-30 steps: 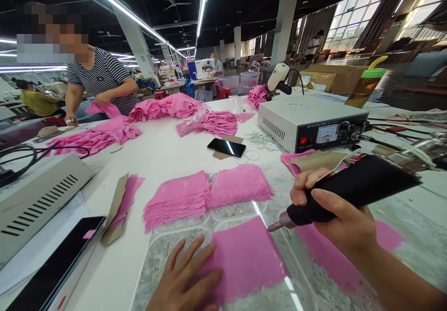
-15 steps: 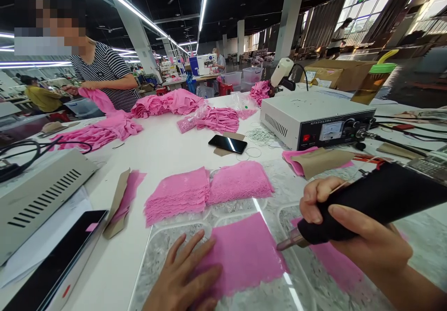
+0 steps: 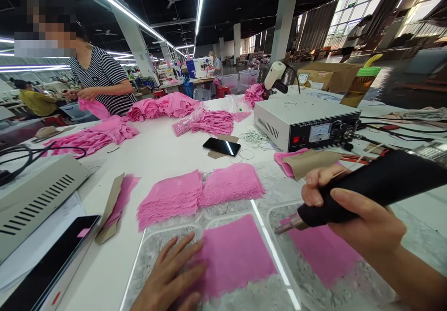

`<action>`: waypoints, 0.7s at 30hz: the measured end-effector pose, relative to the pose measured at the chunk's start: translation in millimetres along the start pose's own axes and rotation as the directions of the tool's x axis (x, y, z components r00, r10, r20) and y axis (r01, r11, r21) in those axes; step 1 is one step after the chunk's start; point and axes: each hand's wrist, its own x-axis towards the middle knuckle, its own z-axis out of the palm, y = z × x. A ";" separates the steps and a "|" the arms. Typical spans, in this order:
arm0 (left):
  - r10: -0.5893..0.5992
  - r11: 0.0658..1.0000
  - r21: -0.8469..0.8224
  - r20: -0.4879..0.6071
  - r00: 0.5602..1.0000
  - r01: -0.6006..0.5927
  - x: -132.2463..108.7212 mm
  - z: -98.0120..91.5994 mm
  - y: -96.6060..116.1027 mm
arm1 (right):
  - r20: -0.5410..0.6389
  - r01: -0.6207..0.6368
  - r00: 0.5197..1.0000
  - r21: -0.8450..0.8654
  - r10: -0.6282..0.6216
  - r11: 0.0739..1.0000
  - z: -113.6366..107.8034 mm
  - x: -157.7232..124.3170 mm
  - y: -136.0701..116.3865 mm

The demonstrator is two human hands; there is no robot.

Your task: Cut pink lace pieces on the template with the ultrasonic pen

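My left hand (image 3: 174,273) lies with fingers spread on the left edge of a flat pink fabric piece (image 3: 237,255), which sits on a grey marbled board (image 3: 260,292). My right hand (image 3: 363,218) is wrapped round a black ultrasonic welding gun (image 3: 377,190) with a metal tip. The tip points left and stands to the right of the piece, apart from it. Under and beside the gun lies a second pink fabric piece (image 3: 324,255), partly hidden by it. Two stacks of pink fabric pieces, a left stack (image 3: 171,194) and a right stack (image 3: 232,185), lie just beyond.
A grey generator box (image 3: 303,120) with a meter stands back right, a second vented box (image 3: 38,199) at left. A phone (image 3: 221,146) lies mid-table. Folded card with pink cloth (image 3: 115,208) lies left. Across the table a person in a striped top (image 3: 104,78) handles pink cloth.
The welding gun's tip has left the right edge of the pink piece and moved right, uncovering that edge. My left hand stays on the fabric. The whole view has shifted slightly.
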 end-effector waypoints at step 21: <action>-0.042 0.999 -0.039 -0.534 0.844 0.025 130.5 108.7 147.8 | 0.052 -0.041 0.998 0.013 0.040 0.999 -35.9 15.2 2.5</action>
